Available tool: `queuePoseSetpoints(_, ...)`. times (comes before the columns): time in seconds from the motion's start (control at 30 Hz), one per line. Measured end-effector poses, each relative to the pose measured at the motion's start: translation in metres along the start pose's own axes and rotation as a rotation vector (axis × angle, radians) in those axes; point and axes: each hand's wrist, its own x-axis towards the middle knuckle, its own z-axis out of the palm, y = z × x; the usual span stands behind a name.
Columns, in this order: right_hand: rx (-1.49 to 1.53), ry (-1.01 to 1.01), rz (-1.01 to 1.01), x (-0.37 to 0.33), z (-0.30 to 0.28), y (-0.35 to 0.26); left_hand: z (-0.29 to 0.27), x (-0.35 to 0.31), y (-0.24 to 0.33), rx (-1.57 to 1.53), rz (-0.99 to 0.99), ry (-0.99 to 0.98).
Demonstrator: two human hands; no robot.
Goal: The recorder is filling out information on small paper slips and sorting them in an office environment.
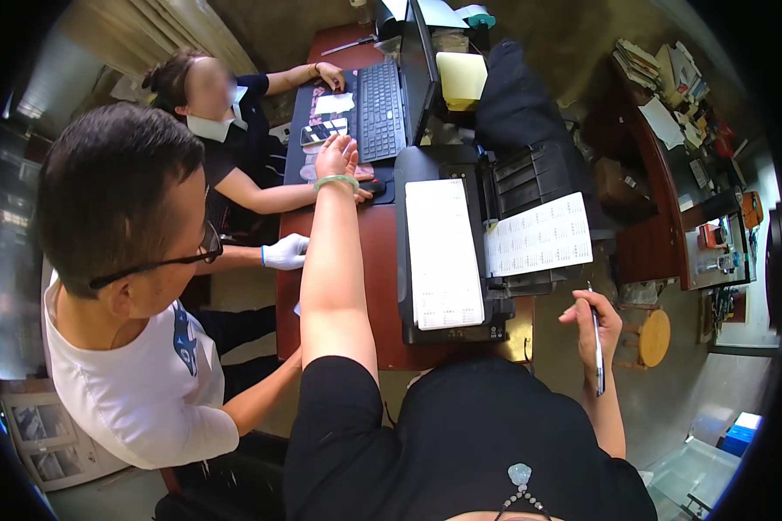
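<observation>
My left arm reaches forward over the red-brown desk [321,304], a pale green bangle [336,182] on the wrist. My left hand [339,156] is held up with its fingers stretched out and nothing visible in it, near a phone [323,131] and the laptop keyboard [380,104]. To the right, my right hand [596,323] grips a pen [597,356], its tip pointing away from me. Between my arms stands a black printer [402,260]. White printed sheets [443,252] lie on its top, and another sheet with small printed grids [539,234] rests on its right-side tray.
At the left a person in a white shirt [122,373] stands close, a white glove [287,252] on one hand. Beyond, a seated person in black [252,174] has one hand at a mouse [373,187]. A round wooden stool [652,338] and a cluttered cabinet [652,234] stand right.
</observation>
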Motion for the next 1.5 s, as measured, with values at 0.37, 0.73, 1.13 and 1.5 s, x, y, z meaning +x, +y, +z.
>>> queuePoseSetpoints(0.37,-0.017,0.165,0.087,-0.002,-0.011,0.003,0.001,0.066,-0.018,0.179,0.051,0.105)
queuePoseSetpoints(0.73,-0.049,0.143,0.112,0.007,0.001,0.002,-0.013,0.081,-0.026,0.227,0.023,0.119)
queuePoseSetpoints(1.13,-0.046,0.12,0.103,0.016,0.006,0.001,-0.03,0.081,-0.032,0.23,0.013,0.129)
queuePoseSetpoints(1.5,-0.071,0.159,0.132,0.012,0.002,0.004,-0.018,0.048,-0.006,-0.661,-0.151,0.264)
